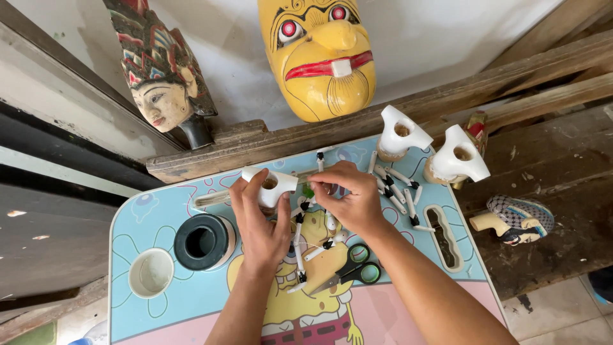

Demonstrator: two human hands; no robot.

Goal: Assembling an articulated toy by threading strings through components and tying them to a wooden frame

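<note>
The cartoon-printed worktop point(159, 211) is the landmark. Above its far edge stand a big yellow mask point(319, 57) and a smaller carved head point(163, 76). On its right end sit two white mask pieces point(399, 131). Mid-worktop, the left hand point(260, 220) grips a third white mask piece point(271, 185); the right hand point(348, 195) pinches something small and green beside it, seemingly a fitting step needing fine alignment. Left of the hands lies a black tape roll point(203, 241); near them, scissors point(354, 268) and white sticks point(399, 191).
</note>
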